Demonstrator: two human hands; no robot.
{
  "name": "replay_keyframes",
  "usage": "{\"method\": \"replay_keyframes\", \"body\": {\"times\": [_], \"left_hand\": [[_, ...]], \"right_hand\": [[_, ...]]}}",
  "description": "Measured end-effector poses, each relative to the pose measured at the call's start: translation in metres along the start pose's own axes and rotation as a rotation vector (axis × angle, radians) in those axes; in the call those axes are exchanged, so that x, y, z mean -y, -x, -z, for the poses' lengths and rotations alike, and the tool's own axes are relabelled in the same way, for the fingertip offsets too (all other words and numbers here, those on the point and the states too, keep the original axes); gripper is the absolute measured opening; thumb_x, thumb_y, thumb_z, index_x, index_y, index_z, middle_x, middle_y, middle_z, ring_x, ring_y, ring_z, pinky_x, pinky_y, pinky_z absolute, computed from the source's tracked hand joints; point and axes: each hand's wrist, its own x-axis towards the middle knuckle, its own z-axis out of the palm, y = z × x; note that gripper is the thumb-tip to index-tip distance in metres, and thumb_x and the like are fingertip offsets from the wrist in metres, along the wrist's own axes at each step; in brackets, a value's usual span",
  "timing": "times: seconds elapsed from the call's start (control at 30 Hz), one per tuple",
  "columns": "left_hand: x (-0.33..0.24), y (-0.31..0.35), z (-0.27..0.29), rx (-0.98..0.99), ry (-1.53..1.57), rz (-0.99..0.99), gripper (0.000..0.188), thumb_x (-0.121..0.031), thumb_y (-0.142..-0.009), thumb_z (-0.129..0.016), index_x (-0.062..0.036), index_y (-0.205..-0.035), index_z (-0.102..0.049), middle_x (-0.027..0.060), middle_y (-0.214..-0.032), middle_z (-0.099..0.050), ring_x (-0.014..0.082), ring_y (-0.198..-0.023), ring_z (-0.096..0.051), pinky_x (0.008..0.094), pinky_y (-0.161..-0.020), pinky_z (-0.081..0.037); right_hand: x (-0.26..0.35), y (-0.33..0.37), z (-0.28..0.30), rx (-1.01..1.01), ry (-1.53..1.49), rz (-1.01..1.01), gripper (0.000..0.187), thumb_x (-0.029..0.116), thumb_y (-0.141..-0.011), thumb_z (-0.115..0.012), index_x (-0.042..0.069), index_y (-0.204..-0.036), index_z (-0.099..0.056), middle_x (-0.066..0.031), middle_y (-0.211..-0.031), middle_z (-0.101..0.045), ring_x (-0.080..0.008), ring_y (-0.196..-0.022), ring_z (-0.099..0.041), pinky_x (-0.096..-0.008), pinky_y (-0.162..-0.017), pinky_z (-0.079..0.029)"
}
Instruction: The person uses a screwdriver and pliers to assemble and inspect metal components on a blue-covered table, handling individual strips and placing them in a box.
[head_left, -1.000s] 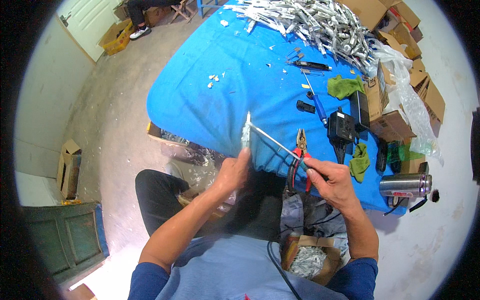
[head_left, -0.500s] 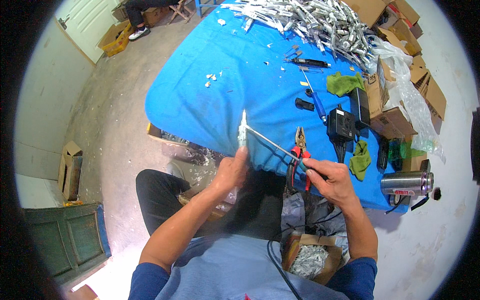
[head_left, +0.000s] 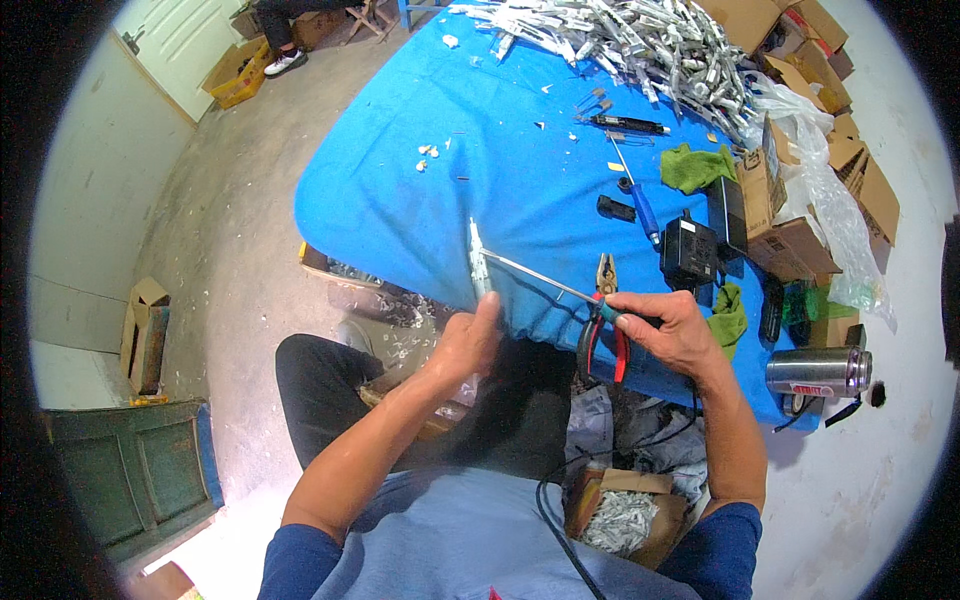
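Note:
My left hand is closed round the lower end of a slim white pen-shaped plastic piece, its narrow tip pointing away from me. In my right hand is a screwdriver with a dark teal handle. Its long metal shaft reaches left, and the tip meets the side of the white piece; whether it is inserted cannot be made out. Red-handled pliers lie on the blue cloth, just beyond my right hand and partly behind the screwdriver.
Many similar white pieces form a heap at the far right. A blue-handled screwdriver, black adapter, green cloth and steel flask lie along the right side. Below the table stands a carton of white pieces. Another person's leg shows far left.
The white piece has shifted a little left and tilts slightly more. My right hand has risen a little, with the screwdriver still against the piece. The whole view has shifted slightly.

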Motion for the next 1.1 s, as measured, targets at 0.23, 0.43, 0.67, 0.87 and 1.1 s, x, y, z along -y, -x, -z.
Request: {"method": "replay_keyframes", "body": {"times": [0.23, 0.43, 0.67, 0.87, 1.1], "left_hand": [[-0.004, 0.003, 0.005, 0.089, 0.072, 0.028, 0.064, -0.065, -0.094, -0.039, -0.0171, -0.054, -0.028, -0.0018, -0.051, -0.028, 0.0135, -0.045, -0.028, 0.0327, -0.048, -0.035], [-0.005, 0.004, 0.012, 0.153, 0.211, 0.121, 0.063, -0.064, -0.093, -0.044, -0.0179, -0.053, -0.026, -0.0026, -0.051, -0.026, 0.0126, -0.045, -0.025, 0.0316, -0.049, -0.033], [-0.002, 0.014, 0.034, 0.086, 0.253, 0.084, 0.055, -0.056, -0.091, -0.055, -0.0186, -0.057, -0.032, -0.0037, -0.052, -0.029, 0.0113, -0.046, -0.028, 0.0307, -0.049, -0.031], [0.003, 0.009, 0.038, 0.029, 0.239, 0.059, 0.048, -0.051, -0.089, -0.060, -0.0168, -0.062, -0.041, -0.0026, -0.057, -0.036, 0.0112, -0.052, -0.036, 0.0286, -0.049, -0.031], [-0.005, 0.006, 0.036, -0.027, 0.030, 0.013, 0.049, -0.052, -0.087, -0.062, -0.0144, -0.061, -0.045, -0.0005, -0.058, -0.043, 0.0116, -0.052, -0.042, 0.0276, -0.049, -0.035]], "right_hand": [[-0.003, -0.008, 0.003, 0.021, 0.028, 0.035, 0.027, 0.012, -0.085, -0.068, 0.004, -0.111, -0.069, -0.0151, -0.101, -0.071, -0.0168, -0.091, -0.069, -0.0280, -0.080, -0.053], [0.008, 0.008, -0.011, -0.050, 0.140, 0.125, 0.025, 0.012, -0.085, -0.068, 0.003, -0.108, -0.068, -0.0163, -0.098, -0.071, -0.0237, -0.085, -0.070, -0.0296, -0.074, -0.053], [0.030, 0.020, -0.024, -0.112, 0.175, 0.089, 0.025, 0.013, -0.084, -0.069, 0.004, -0.107, -0.069, -0.0165, -0.083, -0.068, -0.0261, -0.070, -0.066, -0.0329, -0.063, -0.050], [0.034, 0.018, -0.027, -0.151, 0.221, 0.124, 0.026, 0.013, -0.083, -0.069, 0.006, -0.108, -0.069, -0.0175, -0.083, -0.068, -0.0279, -0.071, -0.067, -0.0330, -0.063, -0.051], [0.046, 0.016, -0.025, -0.105, 0.272, 0.119, 0.026, 0.013, -0.083, -0.068, 0.006, -0.108, -0.068, -0.0177, -0.086, -0.068, -0.0309, -0.074, -0.067, -0.0347, -0.064, -0.052]]}}
